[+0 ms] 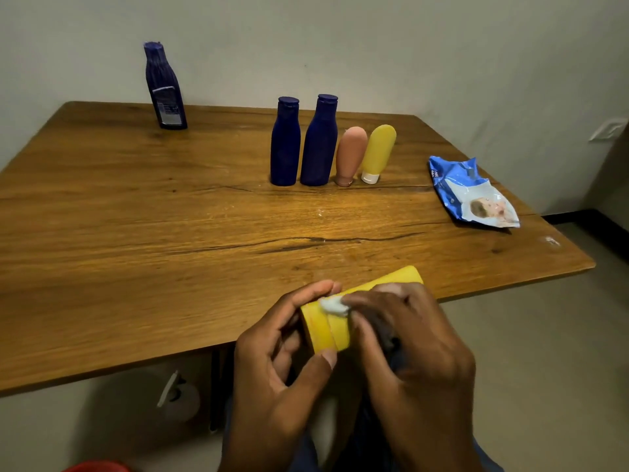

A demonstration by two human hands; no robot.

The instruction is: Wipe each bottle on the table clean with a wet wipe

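Brown wood desk [136,216] is sitting by a plain wall. Low in the frame, the left hand [282,362] is gripping a yellow bottle [328,330] while the right hand [408,349] is pinching a wet wipe [335,305] on it. Five bottles are waiting farther back: tall blue bottle [165,86] upper left, four in the middle row [318,144]. I cannot tell which are clean.

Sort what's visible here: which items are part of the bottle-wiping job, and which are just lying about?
Part of the job:
- yellow bottle, held in the left hand
- wet wipe, pressed on it by the right hand
- two blue bottles, pink tube, yellow tube, in a row
- ribbed blue bottle, standing apart
- wipes packet

Lying about:
- red object on the floor
- wall socket
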